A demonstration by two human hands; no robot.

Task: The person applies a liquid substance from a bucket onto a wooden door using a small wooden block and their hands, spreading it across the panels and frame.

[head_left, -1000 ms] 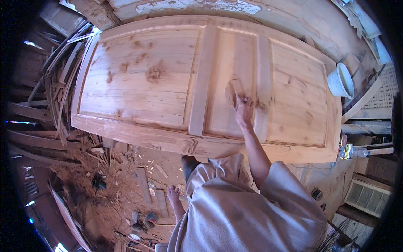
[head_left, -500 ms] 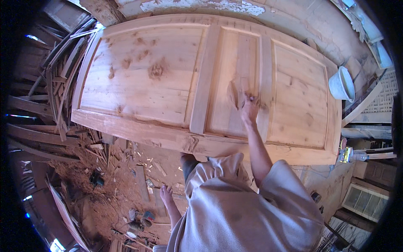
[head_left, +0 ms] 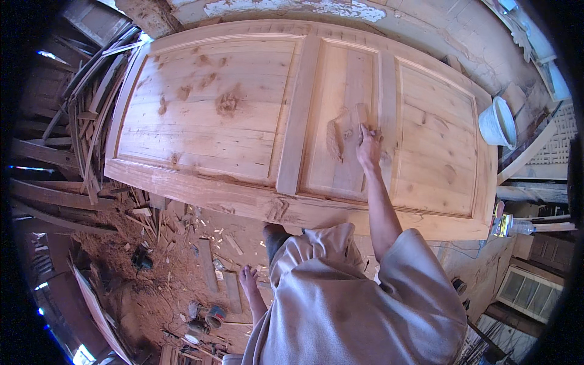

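A large unfinished wooden door (head_left: 231, 121) with three recessed panels lies flat in front of me. My right hand (head_left: 368, 146) reaches out over the middle panel and presses a small brown sanding pad (head_left: 363, 115) against the wood near the panel's right edge. My left hand (head_left: 248, 281) hangs down at my side, fingers loose, holding nothing, above the dirt floor. My loose beige garment (head_left: 353, 304) fills the lower middle of the view.
A white bucket (head_left: 497, 121) stands at the door's far right. A clear plastic bottle (head_left: 510, 226) lies by the right corner. Stacked timber and offcuts (head_left: 67, 146) crowd the left. Wood scraps and small tins (head_left: 210, 316) litter the floor.
My right hand with the pad has slid a little farther up the middle panel. My left hand has swung slightly forward at my side.
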